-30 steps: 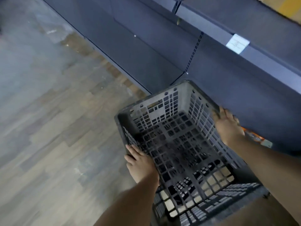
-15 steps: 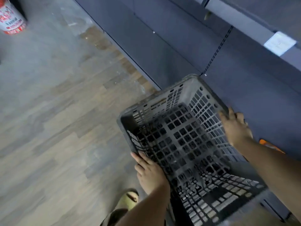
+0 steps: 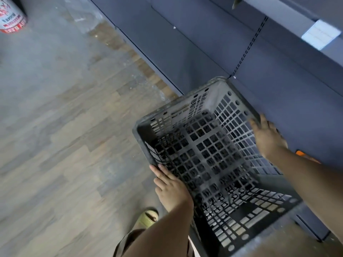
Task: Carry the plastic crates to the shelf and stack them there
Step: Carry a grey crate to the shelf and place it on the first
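Note:
A dark grey plastic crate with lattice walls is held in front of me, its open top facing up and nothing inside. My left hand grips its near left rim. My right hand grips the far right rim. The crate's far corner is close to the dark grey shelf unit on the right, over the low base shelf.
Wood-look floor spreads to the left. A white and red bucket stands at the top left. A white price tag sits on an upper shelf edge. Something orange lies on the low shelf behind my right arm. My sandalled foot shows below.
The view has swung left and down while I walk with the crate. The bucket and my foot have come into view. Both hands keep their grip on the crate.

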